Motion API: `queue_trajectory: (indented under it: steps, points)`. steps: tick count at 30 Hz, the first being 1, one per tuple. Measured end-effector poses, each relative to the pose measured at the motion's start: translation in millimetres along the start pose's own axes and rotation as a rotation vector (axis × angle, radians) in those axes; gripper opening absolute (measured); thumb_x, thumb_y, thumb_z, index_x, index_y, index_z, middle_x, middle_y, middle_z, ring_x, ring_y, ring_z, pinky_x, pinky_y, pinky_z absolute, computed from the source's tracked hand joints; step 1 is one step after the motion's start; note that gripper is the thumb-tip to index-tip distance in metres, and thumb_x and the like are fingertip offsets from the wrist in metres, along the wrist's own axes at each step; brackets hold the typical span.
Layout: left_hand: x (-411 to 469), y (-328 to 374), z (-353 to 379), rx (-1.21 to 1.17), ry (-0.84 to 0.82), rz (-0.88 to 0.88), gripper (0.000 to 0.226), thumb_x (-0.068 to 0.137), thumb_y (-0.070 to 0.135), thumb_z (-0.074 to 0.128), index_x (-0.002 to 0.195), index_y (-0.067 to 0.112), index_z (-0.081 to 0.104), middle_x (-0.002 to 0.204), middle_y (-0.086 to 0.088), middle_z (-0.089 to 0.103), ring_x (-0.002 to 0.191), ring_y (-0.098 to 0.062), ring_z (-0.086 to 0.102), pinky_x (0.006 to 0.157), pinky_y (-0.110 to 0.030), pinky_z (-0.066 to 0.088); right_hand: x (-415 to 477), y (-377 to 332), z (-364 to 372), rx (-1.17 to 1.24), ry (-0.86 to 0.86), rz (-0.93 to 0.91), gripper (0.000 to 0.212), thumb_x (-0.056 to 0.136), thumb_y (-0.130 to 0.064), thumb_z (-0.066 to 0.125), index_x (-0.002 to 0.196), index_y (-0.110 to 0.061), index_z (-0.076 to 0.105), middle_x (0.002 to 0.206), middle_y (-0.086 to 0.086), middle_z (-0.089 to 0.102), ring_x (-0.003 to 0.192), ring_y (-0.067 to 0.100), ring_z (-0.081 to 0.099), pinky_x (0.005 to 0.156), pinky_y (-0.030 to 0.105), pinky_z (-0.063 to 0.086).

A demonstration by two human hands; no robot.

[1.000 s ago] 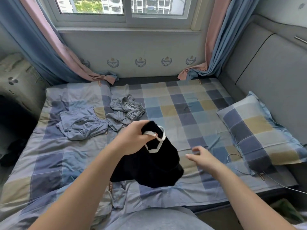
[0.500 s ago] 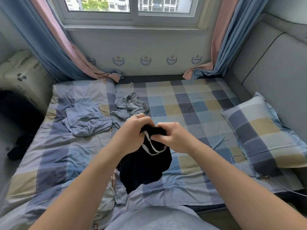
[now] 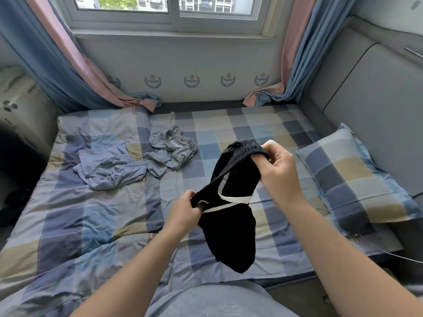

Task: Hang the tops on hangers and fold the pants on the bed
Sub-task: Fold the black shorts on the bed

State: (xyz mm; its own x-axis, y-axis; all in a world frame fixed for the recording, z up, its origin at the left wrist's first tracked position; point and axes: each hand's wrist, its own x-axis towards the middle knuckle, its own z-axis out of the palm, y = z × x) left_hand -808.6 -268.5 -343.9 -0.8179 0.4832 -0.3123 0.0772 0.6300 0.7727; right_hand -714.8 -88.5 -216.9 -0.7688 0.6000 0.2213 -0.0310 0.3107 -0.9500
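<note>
Hands parted since 0.5 s ago, stretching waistband | left hand (image 3: 186, 209) pinches black pants (image 3: 231, 229) low | right hand (image 3: 278, 168) grips higher | pants hang above bed (image 3: 91, 213)

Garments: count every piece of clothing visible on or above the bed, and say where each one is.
3. The black garment hangs above the bed, held by the left hand and right hand. The blue garment and crumpled grey garment lie beyond. More may be hidden.

Both forearms reach forward, left hand (image 3: 186, 210) low, right hand (image 3: 278, 170) higher, fingers apparently pinched closed.
</note>
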Motion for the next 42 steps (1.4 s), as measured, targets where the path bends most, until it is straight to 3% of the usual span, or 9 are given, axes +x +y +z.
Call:
queue_trajectory:
  steps: [4,8,10,13,19,25,28,33,42]
  points:
    - [2.9,4.0,-3.2,-0.024,-0.037,-0.082,0.011,0.093,0.005,0.054,0.093,0.016,0.057,0.073,0.002,0.058,0.062,-0.013,0.052,0.051,-0.025,0.036,2.7,22.3,-21.2,-0.005,0.18,0.147,0.025,0.088,-0.004,0.055,0.07,-0.011,0.039,0.066,0.006,0.036,0.062,0.021,0.034,0.056,0.038,0.035]
    - [9.8,12.8,-11.9,-0.299,-0.028,-0.208,0.032,0.085,-0.009,0.038,0.091,0.013,0.06,0.083,-0.01,0.06,0.071,-0.025,0.054,0.062,-0.033,0.043,-0.4,41.8,-37.8,-0.147,0.22,0.251,0.034,0.09,0.008,0.047,0.102,-0.023,0.053,0.084,-0.001,0.054,0.067,0.016,0.05,0.061,0.027,0.043]
    - [12.6,21.9,-19.6,-0.457,0.0,-0.25,0.036,0.086,-0.011,0.035,0.094,0.013,0.061,0.092,-0.013,0.061,0.073,-0.025,0.054,0.063,-0.033,0.042,-0.9,62.9,-45.6,-0.293,0.129,0.311,0.045,0.084,0.011,0.043,0.103,-0.026,0.062,0.093,-0.001,0.064,0.079,0.016,0.06,0.066,0.028,0.049]
    - [14.6,34.8,-31.6,-0.635,-0.012,-0.228,0.032,0.091,-0.009,0.044,0.098,0.015,0.064,0.094,-0.01,0.065,0.076,-0.023,0.058,0.063,-0.031,0.045,-3.1,99.4,-51.4,-0.469,-0.04,0.502,0.021,0.086,-0.002,0.058,0.08,-0.021,0.064,0.082,0.003,0.067,0.086,0.032,0.066,0.071,0.038,0.054]
    - [8.6,57.6,-42.4,-0.761,-0.167,-0.116,0.023,0.091,-0.002,0.064,0.107,0.014,0.064,0.096,-0.011,0.064,0.083,-0.024,0.063,0.064,-0.031,0.048,-26.6,127.8,-23.8,-0.877,-0.41,0.596,0.019,0.086,-0.03,0.055,0.075,-0.016,0.05,0.101,0.012,0.044,0.089,0.034,0.057,0.081,0.037,0.05]
    - [-1.5,74.6,-43.9,-0.759,-0.301,-0.018,0.022,0.093,-0.005,0.058,0.107,0.01,0.065,0.088,-0.007,0.064,0.074,-0.017,0.063,0.058,-0.022,0.047,-30.8,106.4,27.8,-0.35,-0.574,0.506,0.04,0.084,-0.025,0.073,0.115,-0.028,0.047,0.11,-0.005,0.065,0.104,0.017,0.063,0.088,0.039,0.05]
    - [-3.6,75.9,-47.9,-0.74,-0.238,0.014,0.023,0.095,-0.006,0.053,0.107,0.009,0.065,0.09,-0.007,0.064,0.076,-0.017,0.061,0.061,-0.022,0.046,-23.6,97.8,41.9,-0.14,-0.562,0.45,0.018,0.091,-0.008,0.067,0.099,-0.023,0.067,0.09,-0.008,0.072,0.087,0.01,0.068,0.083,0.033,0.053]
    - [6.5,48.1,-63.4,-0.19,0.048,0.16,0.035,0.089,-0.01,0.048,0.1,0.019,0.064,0.087,-0.003,0.068,0.071,-0.015,0.061,0.059,-0.023,0.045,-4.6,63.6,33.9,0.082,-0.396,0.38,0.019,0.095,0.006,0.057,0.091,-0.007,0.07,0.082,0.005,0.07,0.077,0.011,0.066,0.069,0.024,0.052]
    - [5.0,3.0,-41.6,0.202,-0.117,-0.034,0.038,0.082,-0.009,0.044,0.105,0.021,0.052,0.107,-0.006,0.065,0.092,-0.023,0.06,0.075,-0.038,0.052,16.2,33.8,29.6,0.154,-0.224,0.399,0.016,0.096,0.003,0.056,0.097,0.0,0.072,0.087,0.014,0.075,0.08,0.024,0.071,0.075,0.036,0.061]
